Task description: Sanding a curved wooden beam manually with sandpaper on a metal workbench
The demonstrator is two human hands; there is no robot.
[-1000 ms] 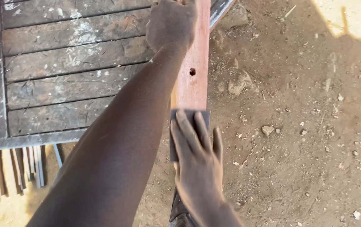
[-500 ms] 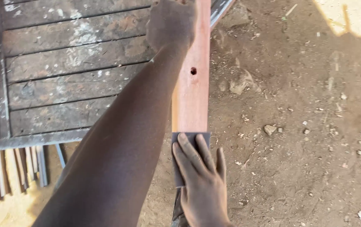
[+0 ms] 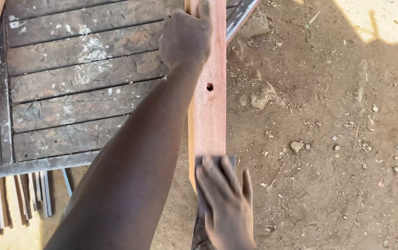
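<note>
A long reddish wooden plank [image 3: 209, 111] with a small round hole runs from the top of the view toward me. My left hand [image 3: 185, 39] grips it near its far end, where it rests on a weathered slatted workbench [image 3: 78, 92]. At the plank's near end my right hand [image 3: 224, 203] lies flat with fingers spread, pressing a dark sheet of sandpaper [image 3: 208, 162] onto the wood. My left forearm crosses the middle of the view and hides part of the bench.
Bare dirt ground with stones [image 3: 263, 95] and wood chips lies to the right. Several thin grey strips [image 3: 18, 199] lean below the bench's metal edge at lower left. A sunlit patch is at top right.
My right hand and the sandpaper have slid down the plank toward me, baring more of the wood below the hole. The left hand has kept its grip.
</note>
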